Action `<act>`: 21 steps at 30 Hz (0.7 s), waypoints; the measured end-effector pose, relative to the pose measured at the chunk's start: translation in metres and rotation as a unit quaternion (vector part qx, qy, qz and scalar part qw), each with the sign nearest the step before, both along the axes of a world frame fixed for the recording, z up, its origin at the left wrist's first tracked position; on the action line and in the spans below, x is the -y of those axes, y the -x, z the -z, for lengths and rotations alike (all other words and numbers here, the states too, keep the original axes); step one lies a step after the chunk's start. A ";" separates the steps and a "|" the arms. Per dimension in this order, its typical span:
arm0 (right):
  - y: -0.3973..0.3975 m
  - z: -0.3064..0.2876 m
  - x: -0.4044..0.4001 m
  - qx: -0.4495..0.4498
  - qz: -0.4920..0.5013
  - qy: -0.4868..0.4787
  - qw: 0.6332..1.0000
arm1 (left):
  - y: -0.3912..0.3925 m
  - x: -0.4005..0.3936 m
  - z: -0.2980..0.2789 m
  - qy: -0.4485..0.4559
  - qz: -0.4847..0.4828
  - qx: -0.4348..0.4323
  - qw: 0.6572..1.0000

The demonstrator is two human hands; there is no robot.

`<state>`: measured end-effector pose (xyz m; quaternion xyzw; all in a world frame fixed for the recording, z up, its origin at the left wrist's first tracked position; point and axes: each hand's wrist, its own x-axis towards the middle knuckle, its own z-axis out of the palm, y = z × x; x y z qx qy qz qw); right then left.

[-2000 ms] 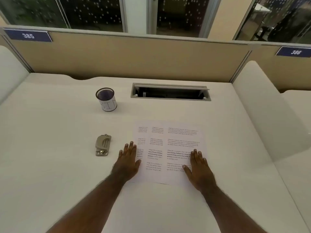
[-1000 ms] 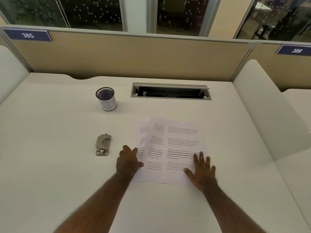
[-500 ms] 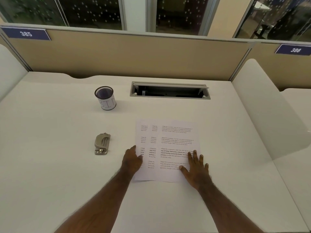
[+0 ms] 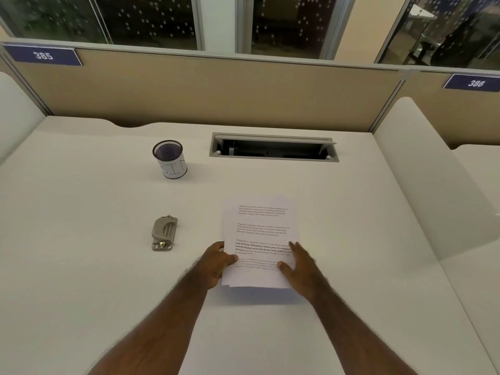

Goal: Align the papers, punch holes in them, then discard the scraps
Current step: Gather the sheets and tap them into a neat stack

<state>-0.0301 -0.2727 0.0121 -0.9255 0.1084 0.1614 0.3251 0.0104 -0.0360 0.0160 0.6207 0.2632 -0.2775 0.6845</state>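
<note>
Printed white papers [image 4: 259, 228] sit gathered into one stack near the middle of the white desk [image 4: 81, 266], their near edge lifted with a shadow beneath. My left hand [image 4: 216, 262] grips the stack's left edge, thumb on top. My right hand [image 4: 301, 266] holds the right edge with fingers spread along it. A grey metal hole punch [image 4: 163, 233] lies on the desk left of the stack, apart from both hands. A black mesh cup labelled BIN [image 4: 170, 159] stands upright farther back on the left.
An open cable tray slot [image 4: 273, 148] is set into the desk behind the papers. Beige partition panels [image 4: 216, 96] with number plates close the back. A white side divider [image 4: 433, 180] rises on the right.
The fanned sheets have been pushed together into one stack. Both hands moved inward from flat on the pages to gripping the side edges, and the stack's near edge has lifted.
</note>
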 end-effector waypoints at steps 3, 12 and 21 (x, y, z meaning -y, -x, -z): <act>-0.015 -0.013 0.022 -0.009 0.142 -0.075 0.987 | 0.000 -0.006 -0.005 0.055 0.035 -0.006 0.998; -0.018 -0.029 0.048 -0.139 0.181 -0.392 0.891 | -0.001 -0.020 -0.008 0.133 0.196 -0.002 0.972; -0.028 -0.093 0.019 0.086 0.102 -0.352 0.926 | -0.031 -0.009 -0.079 0.132 0.028 0.221 0.966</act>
